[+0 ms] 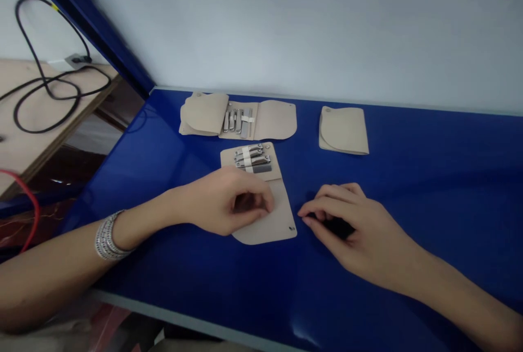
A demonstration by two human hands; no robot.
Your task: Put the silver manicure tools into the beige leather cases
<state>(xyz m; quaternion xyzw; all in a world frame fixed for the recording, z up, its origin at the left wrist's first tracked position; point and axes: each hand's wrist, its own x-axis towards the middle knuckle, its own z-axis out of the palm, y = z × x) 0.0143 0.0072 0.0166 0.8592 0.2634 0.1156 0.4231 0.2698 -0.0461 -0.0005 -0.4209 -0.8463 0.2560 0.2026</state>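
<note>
Two hands (229, 199) (363, 235), two open cases (281, 210) (274, 119), one bracelet (107, 237)

Around me, what seems a workshop: glossy blue workbench (441, 188) at centre, blue frame post (90, 19) at ten o'clock, pale wall (286, 25) at twelve, wooden table (20, 147) with looped black cable (44, 79) near nine.

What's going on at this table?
A person's left hand curls over an unfolded beige leather-like case with silver metal nail clippers under a white band; contact is unclear. The loosely curled right hand is beside the case, with nothing visible in it. Farther back on the glossy blue table are overlapping beige cases, one open with its tools showing, and, to the right, a single folded beige case.
</note>
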